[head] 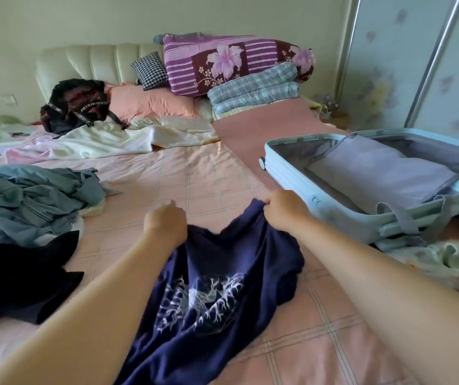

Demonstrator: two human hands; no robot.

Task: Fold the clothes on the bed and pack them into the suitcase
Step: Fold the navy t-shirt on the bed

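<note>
A navy T-shirt (211, 287) with a white print hangs over the pink checked bed sheet (195, 176) in front of me. My right hand (286, 209) pinches its upper edge. My left hand (164, 226) is curled at the shirt's other upper corner; its fingers are hidden, so the grip is unclear. A light blue suitcase (283, 159) lies open on the bed to the right, with a folded lilac garment (383, 173) inside. A heap of grey-blue clothes (28, 198) and a black garment (20, 276) lie on the left.
At the headboard sit a black backpack (75, 107), a pink pillow (150, 102), a checked cushion (150, 69), and folded quilts (236, 62). A white blanket (106, 141) is crumpled behind. Pale green bedding (445, 259) lies by the suitcase. A wardrobe door (417, 65) stands at right.
</note>
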